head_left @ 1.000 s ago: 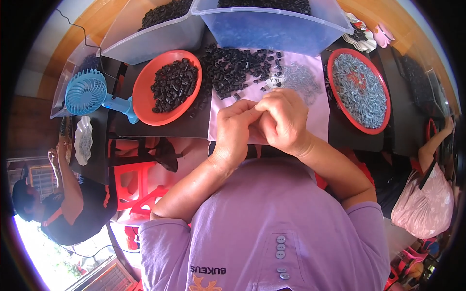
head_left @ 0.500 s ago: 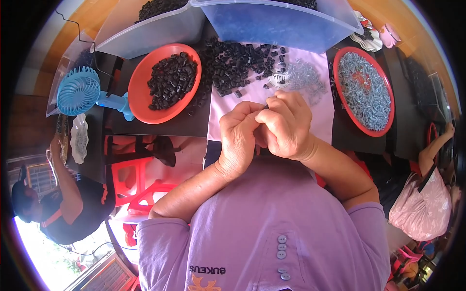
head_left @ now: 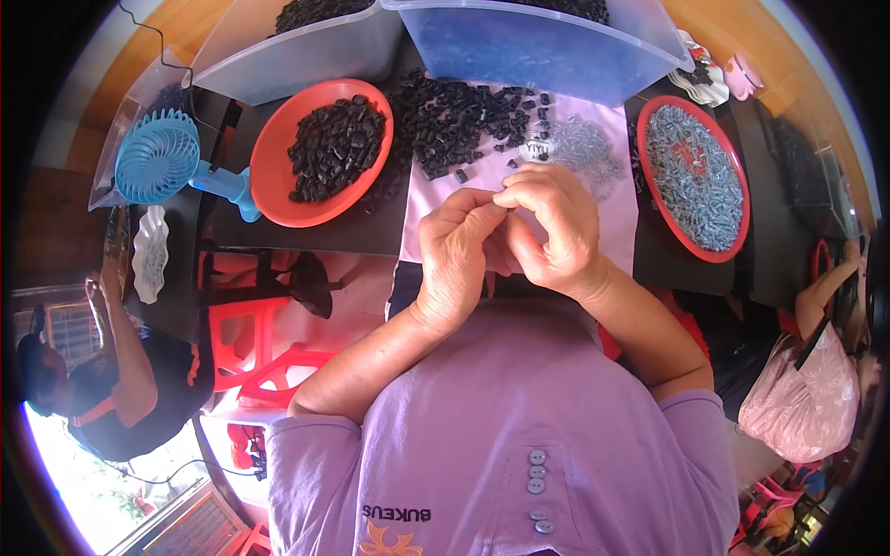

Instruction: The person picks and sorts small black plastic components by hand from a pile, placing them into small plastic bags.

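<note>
In front of my chest, at the near part of a pink cloth, my two hands meet. My left hand is closed, its thumb and forefinger pinched together. My right hand is curled against it, its fingertips touching the left ones. Whatever sits between the fingertips is too small and covered to make out. Just beyond the hands lies a spread of small black plastic pieces. To its right is a loose scatter of small silvery screw-like pieces.
An orange-red bowl of black pieces stands left; a red tray of silvery pieces, right. Two translucent bins line the far side. A blue fan stands far left. Other people sit on both sides.
My right hand has shifted slightly, its forefinger now bent over the left fingertips with a wider gap below. The whole view has moved a little. Both hands stay together.
</note>
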Tool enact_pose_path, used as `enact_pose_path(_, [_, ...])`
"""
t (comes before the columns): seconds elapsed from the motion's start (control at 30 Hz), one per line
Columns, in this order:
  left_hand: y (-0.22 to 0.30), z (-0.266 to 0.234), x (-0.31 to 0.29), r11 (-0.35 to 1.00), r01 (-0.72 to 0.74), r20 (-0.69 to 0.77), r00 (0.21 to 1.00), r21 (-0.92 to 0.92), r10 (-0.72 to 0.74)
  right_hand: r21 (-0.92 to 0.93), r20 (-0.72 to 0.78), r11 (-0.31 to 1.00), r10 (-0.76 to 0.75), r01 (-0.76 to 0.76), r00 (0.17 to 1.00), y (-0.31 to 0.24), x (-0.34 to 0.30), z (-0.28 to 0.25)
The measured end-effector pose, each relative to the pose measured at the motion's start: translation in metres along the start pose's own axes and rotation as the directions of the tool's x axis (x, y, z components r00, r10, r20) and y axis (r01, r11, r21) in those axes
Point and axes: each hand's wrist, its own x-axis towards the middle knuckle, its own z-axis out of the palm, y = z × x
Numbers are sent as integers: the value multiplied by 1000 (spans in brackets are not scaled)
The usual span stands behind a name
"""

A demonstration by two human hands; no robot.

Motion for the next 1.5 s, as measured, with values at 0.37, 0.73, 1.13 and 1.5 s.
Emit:
enact_pose_path(0.37, [0,-1,-4,999,-23,48,999,43,21,217,68,900,373,-378,926,-4,8,-9])
enact_pose_path(0.73, [2,-3,-3,993,-32,111,994,115,19,178,300,881,377,-439,877,2,25,-23])
enact_pose_path(1.13, [-2,-6,-4,992,-65,122,991,108,52,96,284,980,140,-174,948,0,30,-20])
enact_pose_path(1.5, [-4,-7,-5,991,-85,140,988,100,71,184,404,820,439,-541,802,-2,34,-29])
